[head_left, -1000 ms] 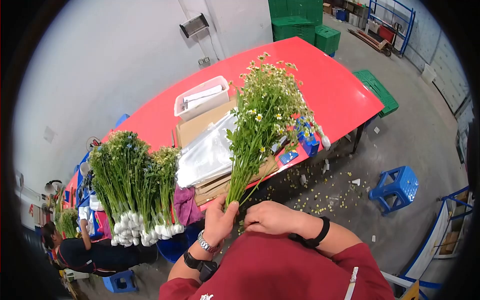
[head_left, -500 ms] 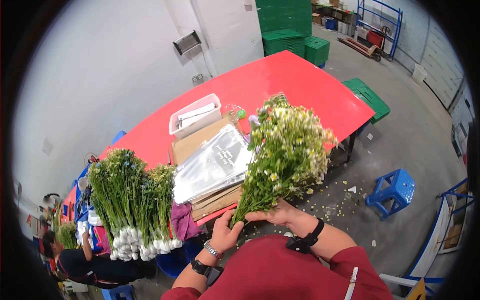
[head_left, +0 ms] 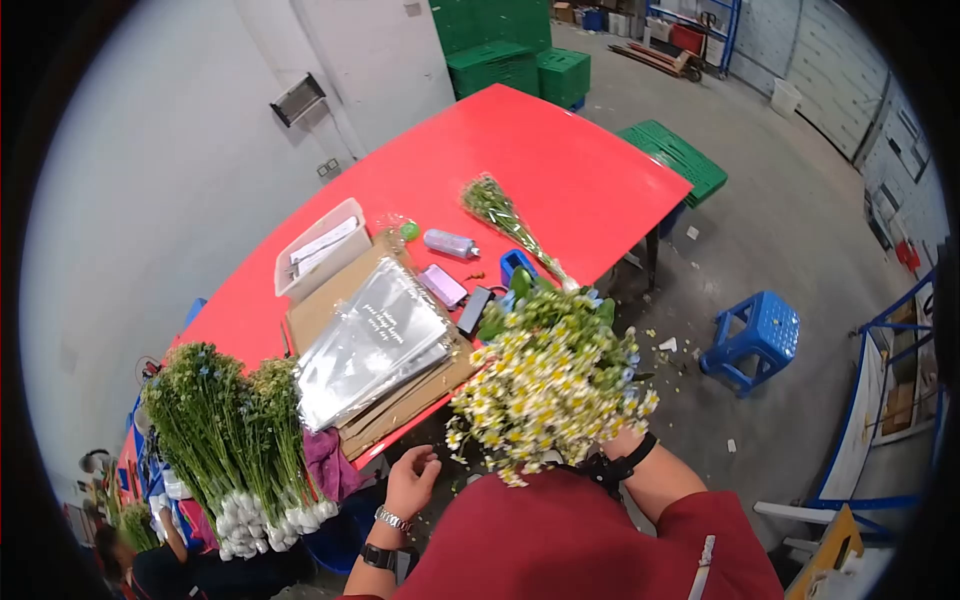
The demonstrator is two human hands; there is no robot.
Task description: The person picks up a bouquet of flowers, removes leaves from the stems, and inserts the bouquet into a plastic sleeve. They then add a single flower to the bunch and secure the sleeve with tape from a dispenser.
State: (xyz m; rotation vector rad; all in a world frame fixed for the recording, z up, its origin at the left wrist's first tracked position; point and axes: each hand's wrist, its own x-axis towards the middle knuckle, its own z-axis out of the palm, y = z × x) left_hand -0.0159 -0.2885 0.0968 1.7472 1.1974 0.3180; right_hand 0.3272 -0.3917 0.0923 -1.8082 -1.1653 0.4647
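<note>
Fingers (head_left: 428, 461) of the left hand (head_left: 410, 482) were loosely curled, holding nothing, near the desk (head_left: 560, 160) edge. The right hand (head_left: 625, 442) hid behind the daisy bunch (head_left: 550, 385), up at near right, so its grip could not be told. Holding low on the stems would likely keep it steady.

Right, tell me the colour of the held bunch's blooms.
The bunch shows white petals, yellow centres; head view.

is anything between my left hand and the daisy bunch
Nothing visible does. The left hand is open and empty just beside the daisy bunch, with only air between them; the stack of plastic sleeves lies beyond, on the red table.
</note>
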